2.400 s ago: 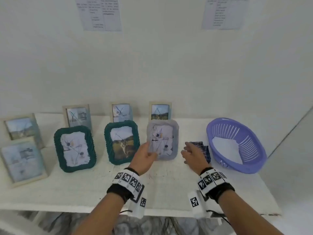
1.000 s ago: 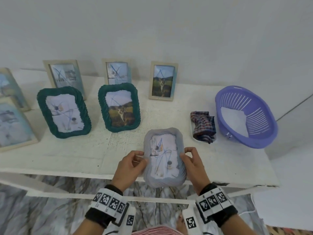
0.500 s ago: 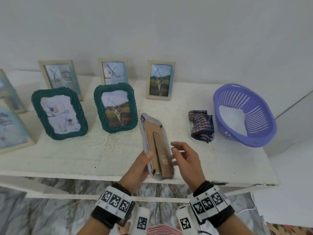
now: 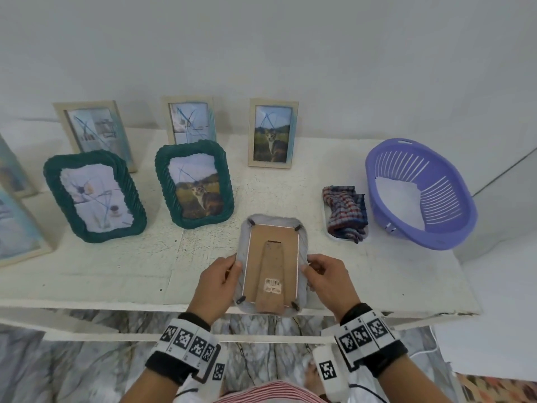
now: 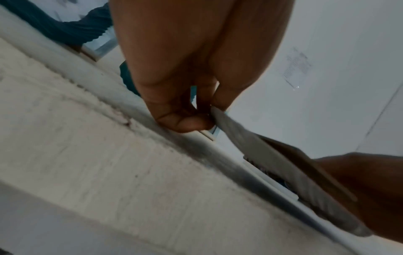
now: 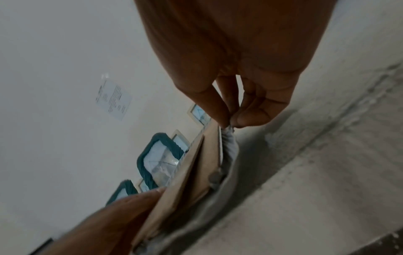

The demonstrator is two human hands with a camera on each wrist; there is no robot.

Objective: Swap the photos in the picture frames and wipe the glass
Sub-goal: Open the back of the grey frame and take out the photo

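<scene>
Head view: grey frame [image 4: 273,266] held face down above the tabletop [image 4: 122,274] near edge, cardboard back and folded stand up, long axis from 6 to 12 o'clock. Left hand [image 4: 216,286] pinching the 9 o'clock edge, right hand [image 4: 328,282] pinching the 3 o'clock edge, equally near; four corner clips between them. Checked cloth [image 4: 345,212] at 2 o'clock, just beside purple basket [image 4: 386,158] holding something white, unclear what. Left wrist view: thumb and fingers [image 5: 185,123] closed on the frame's grey rim. Right wrist view: fingertips [image 6: 250,118] nipping the rim beside the brown backing, one clip close by.
</scene>
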